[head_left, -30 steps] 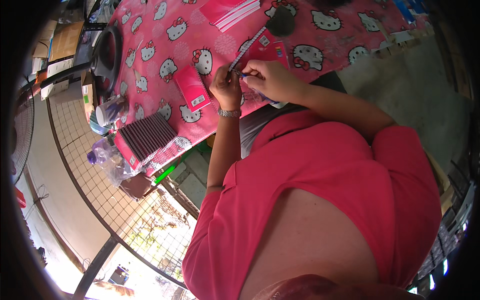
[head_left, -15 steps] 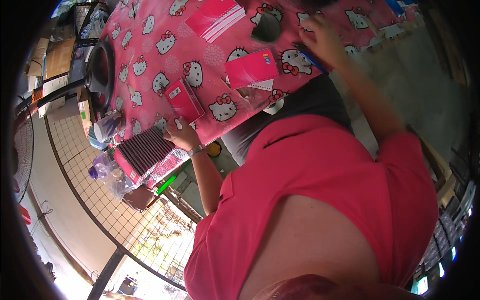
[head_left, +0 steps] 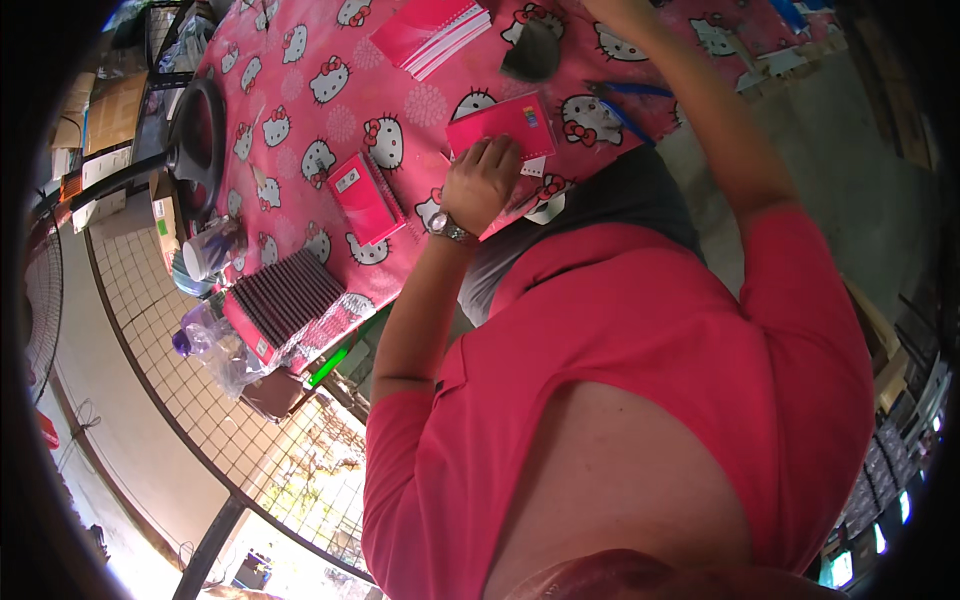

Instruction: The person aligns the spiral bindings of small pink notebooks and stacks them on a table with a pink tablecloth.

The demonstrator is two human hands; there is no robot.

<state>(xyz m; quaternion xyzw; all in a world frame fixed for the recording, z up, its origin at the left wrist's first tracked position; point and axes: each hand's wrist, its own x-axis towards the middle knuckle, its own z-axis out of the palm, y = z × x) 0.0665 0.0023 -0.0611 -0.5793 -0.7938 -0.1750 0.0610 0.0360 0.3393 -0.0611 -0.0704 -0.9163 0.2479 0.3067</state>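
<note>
My left hand (head_left: 482, 185), with a watch at its wrist, lies on the lower edge of a pink spiral notebook (head_left: 500, 122). Its fingers are curled together over the cover, and white pages peek out under the notebook. My right hand (head_left: 612, 8) reaches to the far edge of the view, where its fingers are cut off. Below that forearm lies a blue-handled tool (head_left: 625, 108) resembling pliers. Left of my left hand sits a small stack of pink notebooks (head_left: 365, 200). A fanned stack of pink notebooks (head_left: 432, 35) is farther off.
A pile of notebooks with dark spiral bindings (head_left: 285, 305) stands at the table's left corner, near a cup (head_left: 212, 250) and clear plastic bag (head_left: 225, 355). A dark grey rounded object (head_left: 533, 52) sits near the far stack. A black steering-wheel-shaped ring (head_left: 203, 145) borders the patterned tablecloth (head_left: 330, 110).
My left hand has left the side of the small notebook stack and moved right onto the middle notebook. My right hand has moved away from the blue-handled tool, toward the far edge.
</note>
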